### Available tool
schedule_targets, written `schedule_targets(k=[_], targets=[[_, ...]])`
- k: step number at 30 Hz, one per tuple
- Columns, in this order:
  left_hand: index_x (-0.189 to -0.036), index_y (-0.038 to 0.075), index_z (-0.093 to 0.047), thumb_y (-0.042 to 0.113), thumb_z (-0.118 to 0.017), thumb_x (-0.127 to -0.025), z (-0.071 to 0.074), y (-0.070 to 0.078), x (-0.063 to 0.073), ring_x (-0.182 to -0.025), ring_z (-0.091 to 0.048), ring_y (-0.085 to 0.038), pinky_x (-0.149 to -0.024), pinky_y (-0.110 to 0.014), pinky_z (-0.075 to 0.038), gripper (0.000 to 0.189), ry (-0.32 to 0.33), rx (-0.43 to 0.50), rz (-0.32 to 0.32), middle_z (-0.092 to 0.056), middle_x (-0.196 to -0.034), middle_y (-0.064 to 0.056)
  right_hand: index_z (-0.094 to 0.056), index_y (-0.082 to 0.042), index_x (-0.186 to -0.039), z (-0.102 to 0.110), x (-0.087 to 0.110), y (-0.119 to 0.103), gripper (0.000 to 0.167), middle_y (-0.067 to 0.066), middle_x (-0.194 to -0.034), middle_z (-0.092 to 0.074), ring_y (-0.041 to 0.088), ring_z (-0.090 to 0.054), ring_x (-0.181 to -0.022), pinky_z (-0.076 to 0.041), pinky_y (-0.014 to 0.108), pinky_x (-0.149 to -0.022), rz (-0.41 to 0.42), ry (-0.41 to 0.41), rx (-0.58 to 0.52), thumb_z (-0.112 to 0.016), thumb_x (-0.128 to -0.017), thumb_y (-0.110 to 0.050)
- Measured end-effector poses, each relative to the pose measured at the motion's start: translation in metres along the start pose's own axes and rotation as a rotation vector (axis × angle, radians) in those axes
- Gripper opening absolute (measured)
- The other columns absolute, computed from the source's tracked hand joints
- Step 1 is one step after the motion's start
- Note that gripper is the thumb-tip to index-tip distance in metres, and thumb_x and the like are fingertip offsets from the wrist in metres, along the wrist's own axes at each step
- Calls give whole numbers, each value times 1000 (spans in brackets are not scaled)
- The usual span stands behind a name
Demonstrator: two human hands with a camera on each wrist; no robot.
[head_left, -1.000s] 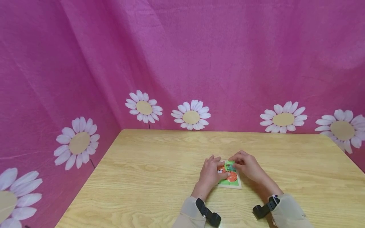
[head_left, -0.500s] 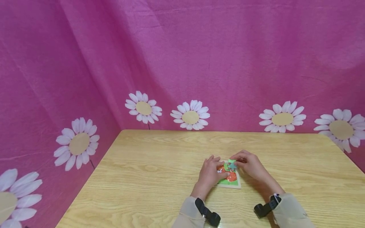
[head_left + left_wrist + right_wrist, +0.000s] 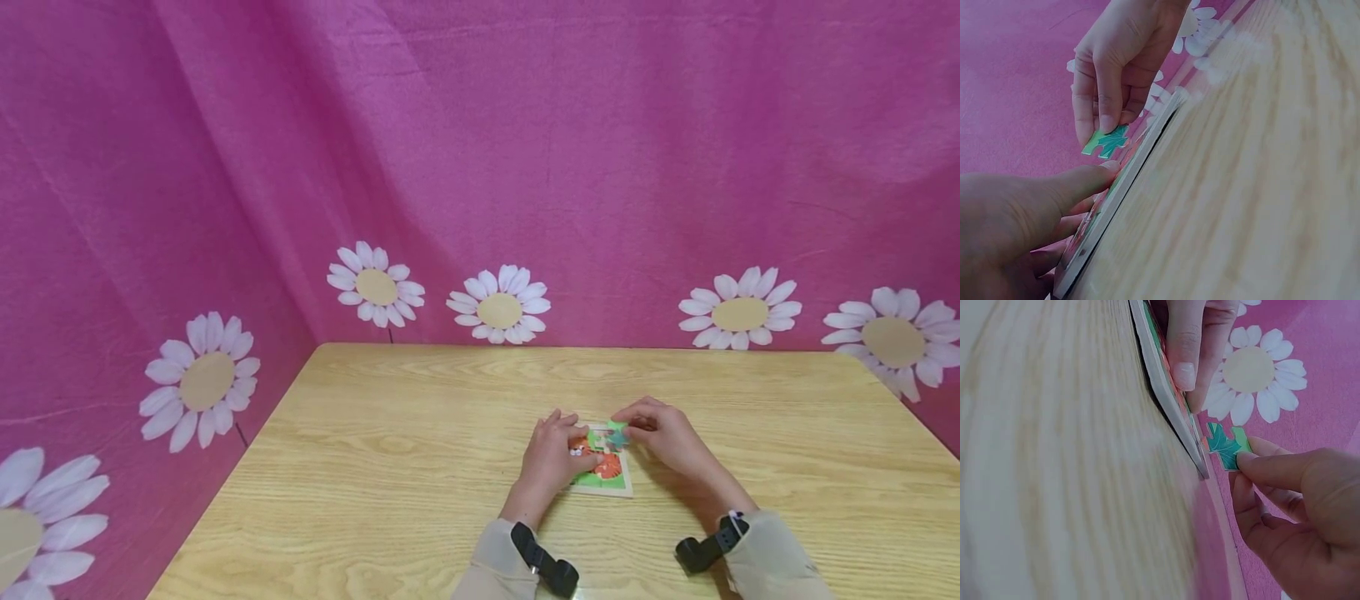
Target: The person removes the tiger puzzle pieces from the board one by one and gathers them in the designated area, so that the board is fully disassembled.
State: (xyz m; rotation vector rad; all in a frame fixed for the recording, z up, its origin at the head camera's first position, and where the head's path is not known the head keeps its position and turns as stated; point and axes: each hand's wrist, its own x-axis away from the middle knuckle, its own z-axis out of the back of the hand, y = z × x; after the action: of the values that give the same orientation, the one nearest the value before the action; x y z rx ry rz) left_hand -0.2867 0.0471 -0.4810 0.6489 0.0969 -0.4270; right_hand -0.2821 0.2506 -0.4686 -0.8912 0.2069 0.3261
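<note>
A small jigsaw puzzle (image 3: 611, 483) in a pale wooden frame lies on the table, with an orange striped animal on green. Between thumb and fingers, my right hand (image 3: 663, 433) pinches a green puzzle piece (image 3: 1225, 447) with a teal leaf pattern. That piece is lifted above the upper right of the frame, where a bare gap shows. My left hand (image 3: 551, 458) rests over the puzzle's left side, its thumb (image 3: 1094, 181) pressing on the pieces and its fingers spread out. The left hand hides part of the picture.
The wooden table (image 3: 390, 467) stretches out around the puzzle on all sides. A pink cloth (image 3: 525, 150) with white daisies hangs behind the table and on its left. Each wrist wears a black strap with a camera, such as the one on the right (image 3: 708, 546).
My right hand has raised the leaf-patterned puzzle piece out of the frame and moved slightly right, uncovering a gap. The left hand has stayed on the puzzle.
</note>
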Motion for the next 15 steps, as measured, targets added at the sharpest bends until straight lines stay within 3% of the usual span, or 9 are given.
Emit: schedule_targets(k=[15], targets=[[-121,10,-74,31,-86,-81,1,0,1,-137,-44,-26,-116,-45,-28,47,-10,22,6,-62,-135,-6,-75,-1,-103,10,6,10,21,9,-101,-66,26,-61,-98,-53,25,-82,-4,7,20,-67,-88,13]])
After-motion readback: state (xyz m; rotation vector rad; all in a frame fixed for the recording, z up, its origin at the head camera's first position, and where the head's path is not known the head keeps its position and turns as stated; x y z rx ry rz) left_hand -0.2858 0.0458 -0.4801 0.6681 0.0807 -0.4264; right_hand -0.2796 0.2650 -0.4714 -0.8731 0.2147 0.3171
